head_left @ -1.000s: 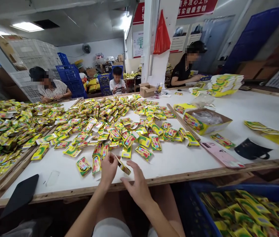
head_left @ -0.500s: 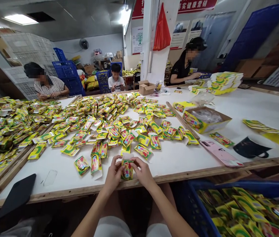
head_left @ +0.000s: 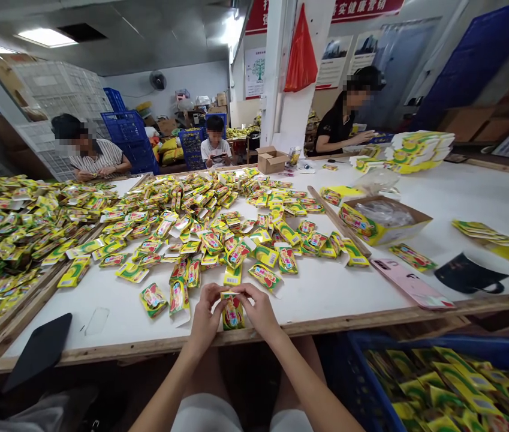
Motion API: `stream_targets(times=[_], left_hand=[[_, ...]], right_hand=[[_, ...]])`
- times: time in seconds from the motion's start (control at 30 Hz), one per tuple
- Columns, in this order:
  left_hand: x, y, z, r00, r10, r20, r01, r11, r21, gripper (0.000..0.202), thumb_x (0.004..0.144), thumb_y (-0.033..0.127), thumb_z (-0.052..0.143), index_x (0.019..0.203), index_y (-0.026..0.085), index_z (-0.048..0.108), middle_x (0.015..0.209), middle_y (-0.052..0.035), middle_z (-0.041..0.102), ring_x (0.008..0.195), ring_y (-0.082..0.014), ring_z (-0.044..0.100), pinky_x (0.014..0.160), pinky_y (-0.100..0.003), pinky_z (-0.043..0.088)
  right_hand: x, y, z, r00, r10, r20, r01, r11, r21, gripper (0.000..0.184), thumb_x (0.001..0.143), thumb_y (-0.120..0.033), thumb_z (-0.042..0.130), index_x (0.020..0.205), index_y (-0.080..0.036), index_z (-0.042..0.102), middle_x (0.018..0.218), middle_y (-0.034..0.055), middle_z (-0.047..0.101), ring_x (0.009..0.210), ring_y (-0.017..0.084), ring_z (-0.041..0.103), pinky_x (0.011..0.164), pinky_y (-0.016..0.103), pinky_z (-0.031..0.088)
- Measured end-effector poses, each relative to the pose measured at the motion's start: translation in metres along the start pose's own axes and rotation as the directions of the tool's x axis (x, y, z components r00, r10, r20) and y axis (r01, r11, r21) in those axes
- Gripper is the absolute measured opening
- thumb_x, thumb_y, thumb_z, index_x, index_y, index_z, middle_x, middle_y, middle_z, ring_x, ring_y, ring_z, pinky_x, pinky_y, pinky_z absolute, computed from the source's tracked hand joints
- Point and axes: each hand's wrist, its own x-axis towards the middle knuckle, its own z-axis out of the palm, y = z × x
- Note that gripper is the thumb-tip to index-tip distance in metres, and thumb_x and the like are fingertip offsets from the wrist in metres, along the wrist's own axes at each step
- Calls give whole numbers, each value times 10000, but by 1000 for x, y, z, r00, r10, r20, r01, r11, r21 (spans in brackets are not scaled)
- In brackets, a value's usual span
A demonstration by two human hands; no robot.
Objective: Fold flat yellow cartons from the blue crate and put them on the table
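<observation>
A small yellow and green packet [head_left: 232,312] stands upright between both my hands at the near edge of the white table [head_left: 335,285]. My left hand [head_left: 204,318] pinches its left side and top, and my right hand [head_left: 259,311] pinches its right side and top. Just beyond my fingers lie more of the same packets [head_left: 177,297], and a big loose heap of packets [head_left: 209,222] covers the middle of the table.
A pink phone [head_left: 411,283] and a black cup [head_left: 467,276] lie at the right, behind them an open cardboard box [head_left: 382,223]. A blue crate [head_left: 438,384] of packets stands at lower right. Black flat object [head_left: 38,351] at lower left. Three people sit at the far side.
A second ago my left hand held the packet flat and my right hand reached in open. Both hands now grip it upright, and their fingers have moved up to its top edge.
</observation>
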Motion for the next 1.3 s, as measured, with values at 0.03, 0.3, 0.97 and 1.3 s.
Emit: stream_targets(times=[0.03,0.3,0.97,1.3], left_hand=[[-1,1,2,1000,12,-15,-12,1000,14,241,811,325,624,1010,198,572,1038,-81,668,1018,-213,626,923,-371,478],[-5,7,5,998,11,-69,-7,998,59,169,819,317,607,900,174,650,928,-75,690,884,-207,650,824,-330,505],[-3,-7,4,993,-105,-54,100,992,-77,192,773,310,666,907,172,667,879,-68,703,857,-212,655,798,-324,512],[-12,2,-38,990,127,54,-138,902,408,372,855,94,432,1138,250,614,1213,-90,593,1160,-234,536,980,-403,432]], right_hand=[[-1,-2,-1,1000,-13,10,13,1000,-4,138,852,-215,545,910,-198,669,970,60,685,920,198,634,789,316,512],[-5,-8,2,999,-38,-7,37,993,-108,150,879,-230,519,923,-198,659,934,56,684,877,191,634,779,307,508],[-12,3,6,1000,7,-15,-8,998,-69,197,886,-241,496,1000,-206,653,970,59,677,877,197,644,762,314,537],[-42,-25,-67,944,-80,-321,-39,937,-348,203,892,-344,489,993,-229,622,944,55,665,854,221,616,787,353,496]])
